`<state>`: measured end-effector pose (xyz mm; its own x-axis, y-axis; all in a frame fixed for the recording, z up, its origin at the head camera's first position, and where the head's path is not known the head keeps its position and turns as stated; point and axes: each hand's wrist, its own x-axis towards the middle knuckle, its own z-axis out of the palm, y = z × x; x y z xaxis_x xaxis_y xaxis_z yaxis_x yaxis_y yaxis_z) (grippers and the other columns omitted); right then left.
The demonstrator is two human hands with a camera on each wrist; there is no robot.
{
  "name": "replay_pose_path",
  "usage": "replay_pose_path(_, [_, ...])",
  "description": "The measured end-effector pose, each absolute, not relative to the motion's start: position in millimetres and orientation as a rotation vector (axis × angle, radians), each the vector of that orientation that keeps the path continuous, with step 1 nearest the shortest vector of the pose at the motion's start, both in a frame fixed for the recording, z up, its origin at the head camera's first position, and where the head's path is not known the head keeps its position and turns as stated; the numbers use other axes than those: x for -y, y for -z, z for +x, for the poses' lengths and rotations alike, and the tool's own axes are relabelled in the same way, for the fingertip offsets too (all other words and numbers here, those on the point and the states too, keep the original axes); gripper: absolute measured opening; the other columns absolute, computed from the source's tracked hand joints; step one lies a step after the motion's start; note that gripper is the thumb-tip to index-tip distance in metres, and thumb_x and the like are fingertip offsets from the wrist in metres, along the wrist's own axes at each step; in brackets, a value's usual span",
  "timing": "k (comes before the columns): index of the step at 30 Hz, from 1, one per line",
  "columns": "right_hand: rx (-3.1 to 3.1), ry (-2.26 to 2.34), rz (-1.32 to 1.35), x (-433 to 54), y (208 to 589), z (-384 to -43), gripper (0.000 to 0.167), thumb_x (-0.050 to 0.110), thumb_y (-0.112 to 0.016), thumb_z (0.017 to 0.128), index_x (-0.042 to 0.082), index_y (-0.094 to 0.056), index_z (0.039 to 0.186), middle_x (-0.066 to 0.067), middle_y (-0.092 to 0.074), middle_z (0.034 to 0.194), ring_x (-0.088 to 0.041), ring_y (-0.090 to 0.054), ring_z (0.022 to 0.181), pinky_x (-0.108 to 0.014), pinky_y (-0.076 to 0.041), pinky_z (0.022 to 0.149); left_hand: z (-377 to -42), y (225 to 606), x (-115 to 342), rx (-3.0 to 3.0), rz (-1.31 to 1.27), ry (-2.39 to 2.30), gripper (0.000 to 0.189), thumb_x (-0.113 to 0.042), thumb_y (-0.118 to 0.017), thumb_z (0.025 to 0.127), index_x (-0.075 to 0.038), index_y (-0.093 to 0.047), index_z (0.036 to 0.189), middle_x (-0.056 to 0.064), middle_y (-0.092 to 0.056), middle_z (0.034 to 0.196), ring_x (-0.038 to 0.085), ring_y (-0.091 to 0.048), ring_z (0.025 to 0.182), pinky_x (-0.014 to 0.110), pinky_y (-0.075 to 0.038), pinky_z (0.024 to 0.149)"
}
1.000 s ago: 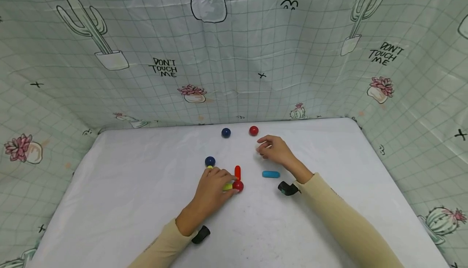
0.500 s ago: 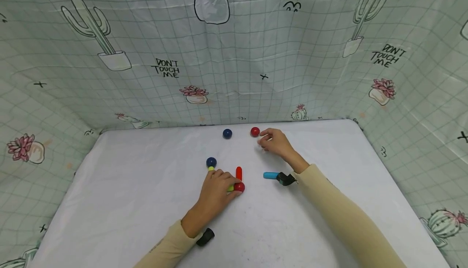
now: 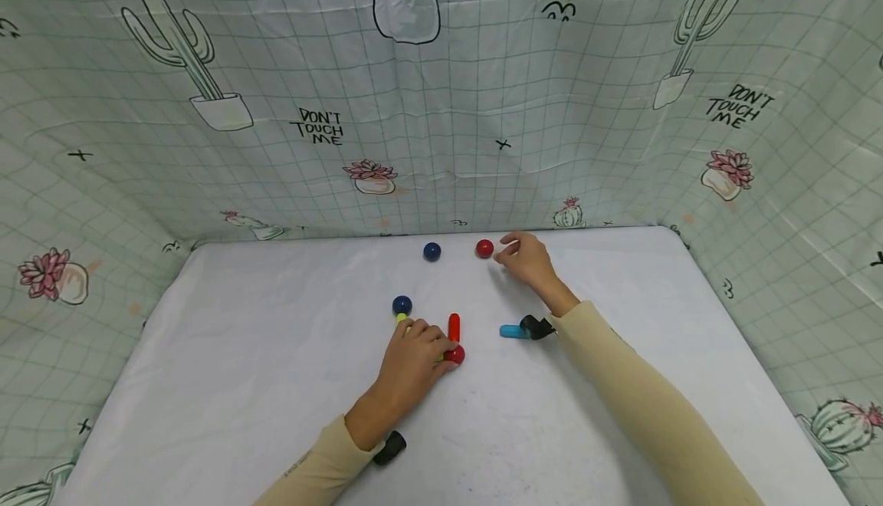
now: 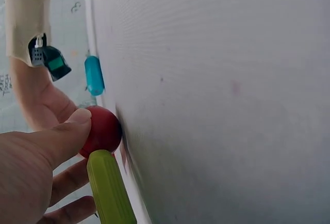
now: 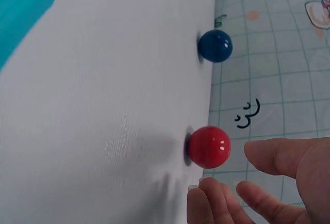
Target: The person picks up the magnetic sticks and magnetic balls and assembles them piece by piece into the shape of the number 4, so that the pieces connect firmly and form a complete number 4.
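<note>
My left hand (image 3: pixel 405 360) pinches a red ball (image 4: pixel 105 133) between thumb and fingers. A ribbed yellow-green stick (image 4: pixel 110 188) meets that ball, and a red stick (image 3: pixel 454 326) points away from it toward the back. By the left fingertips, a dark blue ball (image 3: pixel 402 305) sits at the end of a yellow-green piece mostly hidden by the hand. Near the table's far edge lies a second red ball (image 5: pixel 209 147). My right hand (image 3: pixel 530 261) is just right of it, thumb and fingers apart, with nothing between them.
Another dark blue ball (image 3: pixel 431 251) lies left of the far red ball. A light blue stick (image 3: pixel 512 331) lies partly behind the right wrist's black camera (image 3: pixel 536 327). A printed cloth (image 3: pixel 455 107) rises behind the white table (image 3: pixel 276 322).
My right hand has moved toward the back, coming up beside the far red ball. The left hand keeps its hold on the near red ball, and the view has shifted slightly.
</note>
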<state>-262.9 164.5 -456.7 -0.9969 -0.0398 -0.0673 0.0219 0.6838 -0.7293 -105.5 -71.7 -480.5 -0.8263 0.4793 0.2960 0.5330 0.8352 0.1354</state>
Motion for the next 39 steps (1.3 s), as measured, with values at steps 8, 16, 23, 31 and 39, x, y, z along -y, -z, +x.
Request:
replay_pose_path(8, [-2.765, 1.205, 0.020, -164.1, 460.7, -276.5, 0.043, 0.016, -0.070, 0.100, -0.004, -0.061, 0.137, -0.021, -0.069, 0.114, -0.027, -0.068, 0.088, -0.031, -0.049, 0.074, -105.2, 478.4, 70.1, 2.779, -0.765, 0.290, 0.027, -0.034, -0.093, 0.082, -0.022, -0.085, 0.104, -0.004, -0.076, 0.097, 0.017, -0.062, 0.097, 0.043, -0.049, 0.100])
replay_pose_path(16, [-2.662, 1.260, 0.028, -160.1, 463.0, -288.5, 0.047, 0.013, -0.070, 0.100, -0.004, -0.059, 0.142, -0.023, -0.066, 0.121, -0.025, -0.069, 0.092, -0.026, -0.052, 0.074, -106.5, 476.4, 68.2, 2.833, -0.746, 0.272, 0.027, -0.036, -0.091, 0.084, -0.022, -0.084, 0.106, -0.005, -0.076, 0.099, 0.018, -0.061, 0.098, 0.043, -0.048, 0.102])
replay_pose_path(23, [-2.617, 1.279, 0.013, -153.6, 465.1, -293.8, 0.047, 0.010, -0.072, 0.100, -0.004, -0.060, 0.143, -0.026, -0.065, 0.129, -0.027, -0.069, 0.097, -0.025, -0.054, 0.075, -106.9, 477.8, 68.4, 2.827, -0.739, 0.277, 0.027, -0.035, -0.092, 0.083, -0.022, -0.084, 0.105, -0.005, -0.076, 0.097, 0.017, -0.061, 0.096, 0.043, -0.048, 0.102])
replay_pose_path(31, [-2.685, 1.209, -0.038, -148.6, 468.1, -298.1, 0.038, 0.011, -0.075, 0.099, -0.004, -0.068, 0.133, -0.025, -0.066, 0.120, -0.022, -0.065, 0.085, -0.023, -0.052, 0.070, -107.0, 477.8, 67.6, 2.835, -0.725, 0.267, 0.027, -0.036, -0.092, 0.082, -0.022, -0.085, 0.104, -0.004, -0.075, 0.096, 0.017, -0.061, 0.095, 0.042, -0.048, 0.101])
replay_pose_path(39, [-2.587, 1.259, -0.023, -147.7, 466.3, -289.0, 0.036, 0.014, -0.076, 0.099, -0.004, -0.069, 0.130, -0.021, -0.068, 0.113, -0.017, -0.065, 0.076, -0.023, -0.054, 0.066, -106.7, 476.0, 67.4, 2.838, -0.727, 0.295, 0.027, -0.035, -0.092, 0.082, -0.021, -0.084, 0.104, -0.004, -0.076, 0.097, 0.018, -0.061, 0.096, 0.043, -0.049, 0.101])
